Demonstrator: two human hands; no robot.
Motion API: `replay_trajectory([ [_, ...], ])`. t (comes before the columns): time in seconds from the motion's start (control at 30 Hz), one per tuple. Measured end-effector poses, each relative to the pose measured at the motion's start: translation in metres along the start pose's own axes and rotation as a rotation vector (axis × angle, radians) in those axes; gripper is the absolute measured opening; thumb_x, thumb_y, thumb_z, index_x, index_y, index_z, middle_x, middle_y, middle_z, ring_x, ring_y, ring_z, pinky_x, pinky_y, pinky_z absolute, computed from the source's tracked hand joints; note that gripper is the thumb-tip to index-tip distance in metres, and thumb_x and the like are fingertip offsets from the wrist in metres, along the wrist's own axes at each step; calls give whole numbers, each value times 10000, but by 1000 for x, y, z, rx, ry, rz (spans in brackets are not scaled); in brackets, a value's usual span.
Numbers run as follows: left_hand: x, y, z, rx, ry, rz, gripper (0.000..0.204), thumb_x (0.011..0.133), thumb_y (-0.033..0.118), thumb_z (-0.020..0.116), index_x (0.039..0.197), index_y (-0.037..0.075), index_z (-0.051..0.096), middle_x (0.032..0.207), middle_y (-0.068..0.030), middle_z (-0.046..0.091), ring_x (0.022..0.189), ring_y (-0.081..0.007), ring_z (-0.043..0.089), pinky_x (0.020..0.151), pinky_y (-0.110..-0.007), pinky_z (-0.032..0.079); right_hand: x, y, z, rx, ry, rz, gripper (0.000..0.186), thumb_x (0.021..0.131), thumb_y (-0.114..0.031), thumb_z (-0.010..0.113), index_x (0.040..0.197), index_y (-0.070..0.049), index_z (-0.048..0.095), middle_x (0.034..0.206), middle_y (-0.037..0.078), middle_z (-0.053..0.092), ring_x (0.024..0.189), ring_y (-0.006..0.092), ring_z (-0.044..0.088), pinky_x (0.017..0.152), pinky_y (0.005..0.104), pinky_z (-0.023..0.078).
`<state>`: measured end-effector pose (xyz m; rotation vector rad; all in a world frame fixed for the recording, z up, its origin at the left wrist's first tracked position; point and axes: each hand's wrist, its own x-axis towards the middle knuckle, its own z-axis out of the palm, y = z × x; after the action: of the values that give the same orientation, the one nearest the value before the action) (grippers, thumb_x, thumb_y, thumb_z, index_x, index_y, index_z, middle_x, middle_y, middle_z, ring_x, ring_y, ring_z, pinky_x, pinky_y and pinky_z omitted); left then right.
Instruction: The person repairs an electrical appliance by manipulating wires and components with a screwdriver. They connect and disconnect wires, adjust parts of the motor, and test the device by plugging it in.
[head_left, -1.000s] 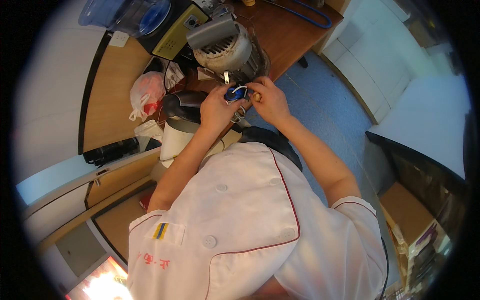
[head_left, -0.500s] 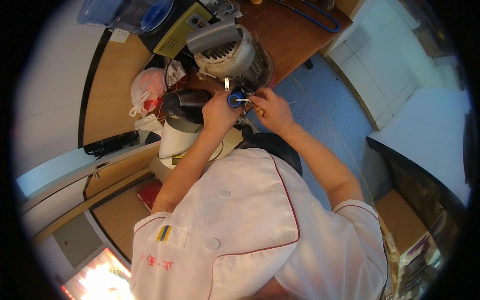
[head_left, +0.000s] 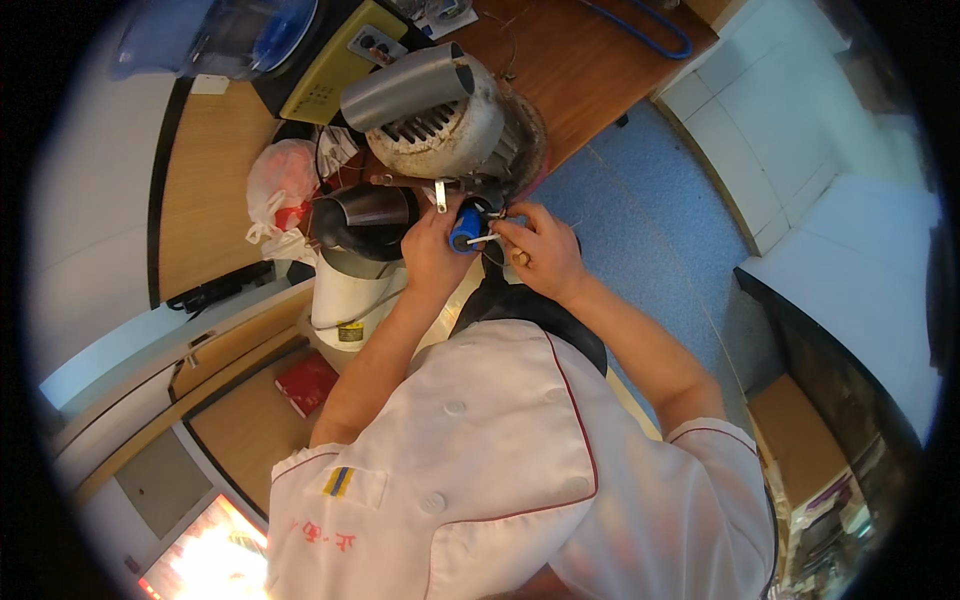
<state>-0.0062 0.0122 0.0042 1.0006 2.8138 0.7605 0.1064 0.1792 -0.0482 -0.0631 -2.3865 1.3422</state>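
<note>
A blue cylindrical capacitor (head_left: 466,228) with a white wire (head_left: 484,239) at its near end sits against the lower side of a dirty grey electric motor (head_left: 440,135). My left hand (head_left: 433,252) closes around the capacitor from the left. My right hand (head_left: 546,256) pinches at the white wire, and a small tan rounded thing (head_left: 519,257) shows under its curled fingers. Thin leads between the hands and the motor are partly hidden. Just above my left hand, a metal tab (head_left: 440,196) with a hole sticks out of the motor.
The motor stands on a brown wooden table (head_left: 575,75). Left of my hands are a dark rounded appliance part (head_left: 365,222), a white bin-like container (head_left: 345,300) and a plastic bag (head_left: 280,185). A yellow-green panelled device (head_left: 345,60) stands behind; blue floor (head_left: 640,200) lies right.
The capacitor has tilted and shows more of its blue side. Both hands sit slightly lower in view, still at the capacitor and wire. The whole view has shifted a little.
</note>
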Motion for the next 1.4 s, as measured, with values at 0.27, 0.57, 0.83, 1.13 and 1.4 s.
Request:
replay_trajectory([
  [0.27,-1,-9,6,-4,13,21,715,625,81,877,1307,121,667,1054,-135,729,885,-369,717,772,-421,575,3,3,4,10,14,-17,392,783,-65,740,1169,-131,738,1168,114,624,839,276,703,717,376,581],
  [0.57,-1,-15,8,-28,33,49,728,599,80,888,1293,110,673,1065,-135,732,901,-375,721,776,-418,578,6,-1,4,22,32,-15,381,792,-65,739,1167,-129,744,1156,124,629,784,262,696,688,375,575],
  [0.83,2,-12,4,-6,-1,27,690,631,138,921,1278,98,683,1077,-142,739,922,-377,727,782,-418,579,1,0,6,7,44,-9,384,788,-62,740,1167,-122,748,1157,134,627,768,260,685,676,381,568],
  [1.13,10,-13,-2,-25,-13,29,688,633,133,885,1291,104,688,1095,-177,731,936,-391,726,806,-423,587,7,-2,6,-1,64,-27,393,788,-56,740,1177,-115,741,1164,125,625,805,257,709,687,366,579],
  [1.4,12,-10,1,-76,34,16,706,571,115,928,1243,108,712,1028,-136,730,915,-371,718,777,-414,583,12,-3,1,4,55,-25,391,788,-38,737,1172,-113,741,1147,121,635,830,264,715,693,368,584],
])
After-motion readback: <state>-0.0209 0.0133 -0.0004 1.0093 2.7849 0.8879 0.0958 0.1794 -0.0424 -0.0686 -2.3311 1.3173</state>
